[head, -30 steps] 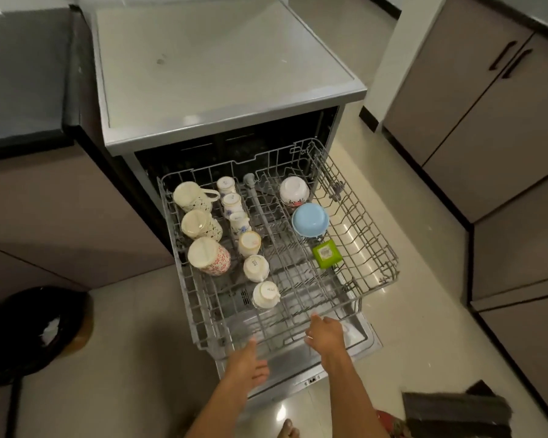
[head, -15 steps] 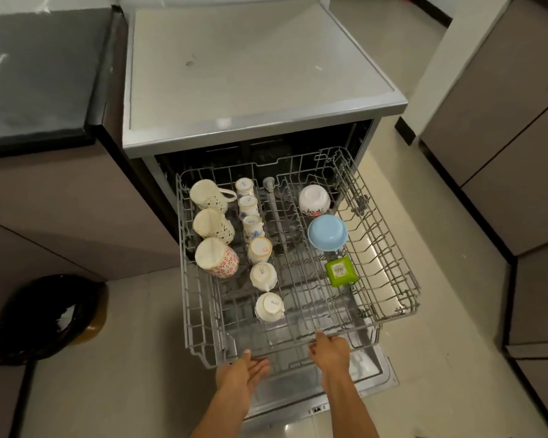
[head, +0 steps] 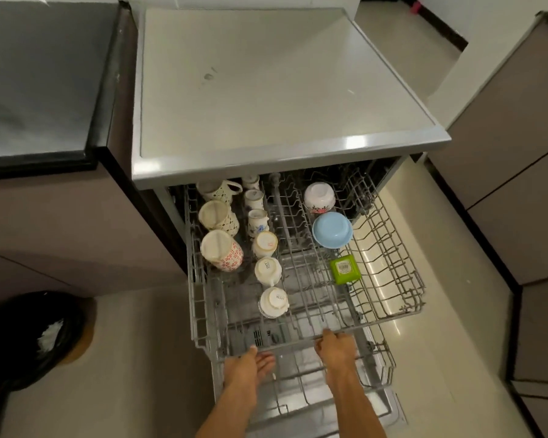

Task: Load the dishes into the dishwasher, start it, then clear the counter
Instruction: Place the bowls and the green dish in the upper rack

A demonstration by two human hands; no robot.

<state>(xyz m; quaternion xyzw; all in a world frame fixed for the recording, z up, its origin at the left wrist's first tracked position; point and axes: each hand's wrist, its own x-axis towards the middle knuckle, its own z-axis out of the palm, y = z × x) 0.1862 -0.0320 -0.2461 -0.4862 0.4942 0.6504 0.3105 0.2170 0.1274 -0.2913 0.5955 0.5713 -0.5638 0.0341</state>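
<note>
The dishwasher (head: 266,90) stands open with its upper rack (head: 393,316) pulled most of the way out. Upside-down in the rack are several cream mugs, one with red flowers (head: 222,251), a row of small white cups (head: 273,302), a white bowl (head: 319,197), a blue bowl (head: 332,229) and a green square container (head: 345,269). My right hand (head: 336,346) grips the rack's front rail. My left hand (head: 249,365) touches the same rail from below with straight fingers. The lower rack (head: 377,371) shows beneath, over the lowered door (head: 386,415).
A black-lined trash bin (head: 29,339) stands on the floor at the left. A dark countertop (head: 35,74) adjoins the dishwasher on the left. Tall cabinets (head: 519,153) line the right side, with a strip of tiled floor between them and the door.
The upper rack has slid partway back into the dishwasher, so the rear cups now sit under its top edge. Both hands stayed at the front rail.
</note>
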